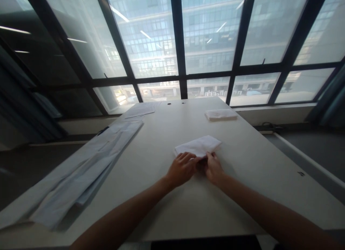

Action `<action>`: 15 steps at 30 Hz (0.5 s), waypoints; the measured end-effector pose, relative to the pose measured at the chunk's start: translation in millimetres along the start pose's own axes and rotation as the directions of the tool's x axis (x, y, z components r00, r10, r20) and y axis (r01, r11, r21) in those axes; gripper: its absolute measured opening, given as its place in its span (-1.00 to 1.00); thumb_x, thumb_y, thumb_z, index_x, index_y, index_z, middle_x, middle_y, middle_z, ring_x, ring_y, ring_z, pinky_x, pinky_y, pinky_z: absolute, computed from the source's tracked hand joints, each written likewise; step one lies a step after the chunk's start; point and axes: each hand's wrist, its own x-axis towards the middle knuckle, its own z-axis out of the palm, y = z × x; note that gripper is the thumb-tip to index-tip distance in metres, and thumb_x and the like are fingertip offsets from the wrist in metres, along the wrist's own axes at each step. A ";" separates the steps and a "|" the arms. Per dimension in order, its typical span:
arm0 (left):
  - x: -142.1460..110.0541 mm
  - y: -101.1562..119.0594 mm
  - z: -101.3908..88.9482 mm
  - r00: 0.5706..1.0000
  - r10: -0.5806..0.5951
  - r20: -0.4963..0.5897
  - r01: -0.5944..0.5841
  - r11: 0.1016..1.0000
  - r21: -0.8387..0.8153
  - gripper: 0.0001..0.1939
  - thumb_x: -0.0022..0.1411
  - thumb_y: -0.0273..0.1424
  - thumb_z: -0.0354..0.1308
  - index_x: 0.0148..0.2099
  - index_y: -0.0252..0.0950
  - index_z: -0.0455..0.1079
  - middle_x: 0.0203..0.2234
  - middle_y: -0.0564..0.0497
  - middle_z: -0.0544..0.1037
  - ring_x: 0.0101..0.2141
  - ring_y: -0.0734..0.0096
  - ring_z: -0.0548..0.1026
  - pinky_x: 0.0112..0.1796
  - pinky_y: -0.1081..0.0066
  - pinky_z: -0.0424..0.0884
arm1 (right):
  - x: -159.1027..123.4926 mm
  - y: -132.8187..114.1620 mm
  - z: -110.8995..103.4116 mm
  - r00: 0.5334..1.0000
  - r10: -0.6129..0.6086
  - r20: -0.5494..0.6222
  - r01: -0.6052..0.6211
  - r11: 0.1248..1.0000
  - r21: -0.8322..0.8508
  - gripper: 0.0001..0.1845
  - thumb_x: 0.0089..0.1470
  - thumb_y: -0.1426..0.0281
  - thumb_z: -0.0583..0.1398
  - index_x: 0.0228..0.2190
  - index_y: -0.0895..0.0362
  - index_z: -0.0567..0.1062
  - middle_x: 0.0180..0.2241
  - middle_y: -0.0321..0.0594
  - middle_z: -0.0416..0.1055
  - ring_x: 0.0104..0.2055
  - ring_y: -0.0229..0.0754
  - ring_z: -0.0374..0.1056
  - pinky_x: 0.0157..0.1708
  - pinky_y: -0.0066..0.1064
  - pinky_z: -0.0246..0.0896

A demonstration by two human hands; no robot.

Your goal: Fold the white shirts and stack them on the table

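A folded white sheet (198, 145) lies at a slant on the table in front of me; I cannot tell if it is paper or cloth. My left hand (183, 166) has its fingers curled over the sheet's near edge. Close beside it, my right hand (214, 167) pinches the same edge, thumb and fingers pressed together. The sheet's near edge is slightly raised between the two hands, and the fingertips partly hide it.
Long white sheets (88, 174) overlap along the table's left side, with flat sheets (141, 109) beyond them. At the far right sits a neat folded white stack (221, 115). The white table (164, 135) reaches almost to large windows (210, 30). A small dark mark (301, 173) shows near the right edge.
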 end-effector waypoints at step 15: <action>5.1 -41.1 23.5 0.797 -0.604 0.005 0.543 0.713 -0.443 -0.73 0.29 -0.39 0.00 -0.08 -0.23 0.51 -0.18 -0.03 0.58 -0.17 0.28 0.55 -0.16 0.31 0.50 | 107.5 -112.1 -45.0 0.980 -0.150 -0.129 0.166 0.978 0.125 -0.75 0.11 0.54 0.14 -0.20 -0.03 0.37 -0.39 -0.39 0.55 -0.38 -0.22 0.53 -0.37 -0.37 0.53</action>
